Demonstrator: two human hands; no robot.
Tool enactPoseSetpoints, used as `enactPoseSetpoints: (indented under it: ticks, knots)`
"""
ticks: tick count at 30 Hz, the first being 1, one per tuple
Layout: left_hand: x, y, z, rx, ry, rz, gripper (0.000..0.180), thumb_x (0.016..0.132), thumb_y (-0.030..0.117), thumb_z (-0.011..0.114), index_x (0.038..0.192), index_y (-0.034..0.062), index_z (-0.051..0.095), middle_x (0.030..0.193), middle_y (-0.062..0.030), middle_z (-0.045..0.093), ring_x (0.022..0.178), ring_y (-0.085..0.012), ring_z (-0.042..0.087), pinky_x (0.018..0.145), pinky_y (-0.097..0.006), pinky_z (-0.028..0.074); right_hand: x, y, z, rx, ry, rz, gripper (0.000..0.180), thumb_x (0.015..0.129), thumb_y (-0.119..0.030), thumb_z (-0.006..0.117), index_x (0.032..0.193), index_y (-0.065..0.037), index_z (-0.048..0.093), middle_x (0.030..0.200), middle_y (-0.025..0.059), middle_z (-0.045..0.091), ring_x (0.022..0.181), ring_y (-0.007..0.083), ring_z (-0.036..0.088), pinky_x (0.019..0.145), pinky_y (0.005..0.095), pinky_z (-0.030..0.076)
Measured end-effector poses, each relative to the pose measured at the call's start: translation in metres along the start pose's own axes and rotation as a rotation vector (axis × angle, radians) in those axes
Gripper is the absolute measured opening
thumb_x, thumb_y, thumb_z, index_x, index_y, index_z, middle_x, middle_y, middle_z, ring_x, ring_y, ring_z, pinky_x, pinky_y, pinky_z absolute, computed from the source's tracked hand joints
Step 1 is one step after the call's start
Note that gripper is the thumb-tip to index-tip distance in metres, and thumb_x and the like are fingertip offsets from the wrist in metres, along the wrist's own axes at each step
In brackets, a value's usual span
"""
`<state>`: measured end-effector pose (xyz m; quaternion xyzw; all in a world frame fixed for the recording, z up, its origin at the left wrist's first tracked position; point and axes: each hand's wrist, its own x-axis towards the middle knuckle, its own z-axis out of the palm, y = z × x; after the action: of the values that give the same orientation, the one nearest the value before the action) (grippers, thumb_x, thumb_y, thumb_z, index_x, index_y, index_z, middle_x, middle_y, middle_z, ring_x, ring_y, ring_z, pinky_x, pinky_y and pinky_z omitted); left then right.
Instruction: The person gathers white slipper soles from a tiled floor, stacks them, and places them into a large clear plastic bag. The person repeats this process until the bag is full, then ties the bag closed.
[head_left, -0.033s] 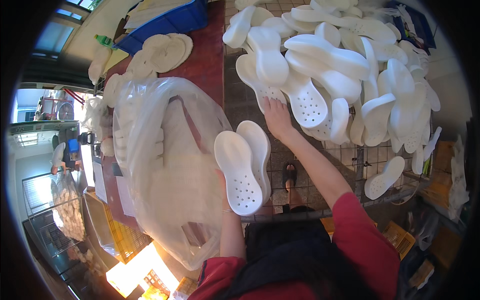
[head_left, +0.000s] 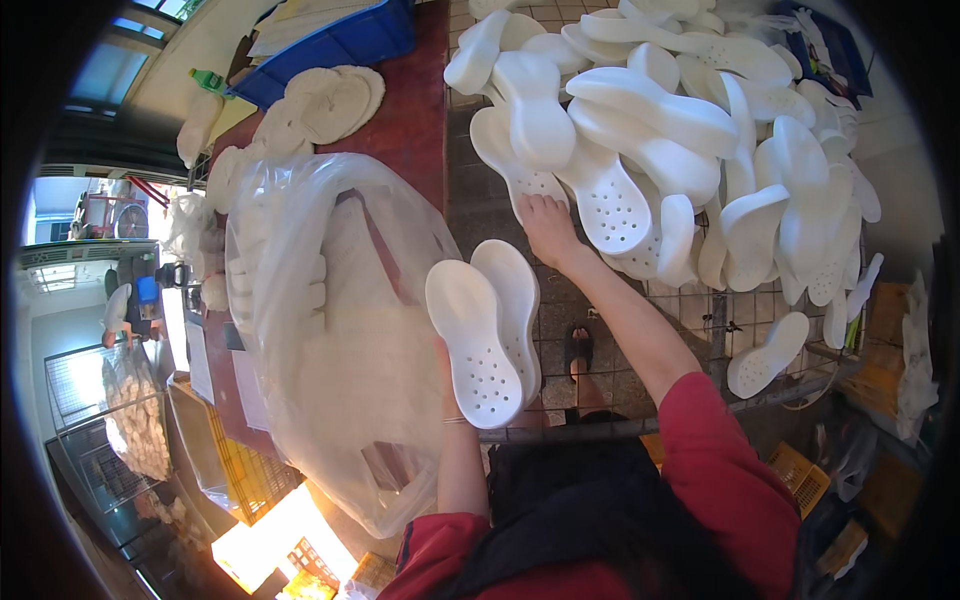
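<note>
My left hand (head_left: 446,385) is closed around a pair of white, shoe-shaped insoles, most of its fingers hidden behind them. The front insole (head_left: 478,340) has a cluster of small holes at its lower end; the rear insole (head_left: 512,295) overlaps it on the right. Up at the near edge of the pile, my right hand (head_left: 550,235) grips the holed end of another white insole (head_left: 505,150), fingers on top of it and thumb out of sight. Beside that one lies a holed insole (head_left: 612,212) pointing toward me.
A wire-mesh rack (head_left: 690,325) bears the heaped insoles (head_left: 650,100), with a single insole (head_left: 768,355) near its front edge. To the left, a large clear plastic bag (head_left: 350,260) of pale pieces covers a red table (head_left: 420,130). A blue bin (head_left: 330,55) stands behind.
My right hand has shifted very slightly left and toward me, still at the same insole. The held pair in my left hand has barely moved.
</note>
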<state>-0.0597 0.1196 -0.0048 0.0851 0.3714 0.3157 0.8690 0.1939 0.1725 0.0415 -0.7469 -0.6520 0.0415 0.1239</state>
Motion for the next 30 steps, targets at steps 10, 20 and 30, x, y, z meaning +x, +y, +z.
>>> enactPoseSetpoints:
  ticks: [10,20,30]
  knots:
    - [-0.01,-0.023,-0.001,0.173,-0.068,0.116,0.062,0.104,0.051,0.026,0.141,0.0032,0.039,0.131,-0.0113,0.056,0.115,-0.0246,0.058,0.097,-0.037,0.049,-0.067,-0.011,-0.085,-0.097,0.154,0.048,0.07,0.075,-0.036,0.074,0.126,0.005,0.052,0.108,0.014,0.056,0.105,0.0286,0.052,0.091,0.0422,0.04]
    - [-0.056,-0.022,0.009,0.972,0.091,0.289,0.053,0.103,0.041,0.043,0.138,0.0003,0.041,0.13,-0.0126,0.056,0.114,-0.0236,0.056,0.097,-0.036,0.047,-0.227,-0.001,-0.067,1.13,-0.229,0.198,0.059,0.083,-0.014,0.068,0.135,0.001,0.046,0.123,0.0172,0.053,0.114,0.0279,0.054,0.097,0.0354,0.042]
    - [-0.049,-0.022,-0.002,1.074,0.152,0.464,0.044,0.102,0.039,0.046,0.128,0.004,0.054,0.113,-0.0124,0.059,0.105,-0.0255,0.055,0.095,-0.037,0.043,-0.224,0.028,-0.019,1.017,-0.442,-0.149,0.058,0.079,-0.005,0.067,0.135,-0.007,0.051,0.109,0.0124,0.051,0.1,0.0273,0.054,0.088,0.0355,0.047]
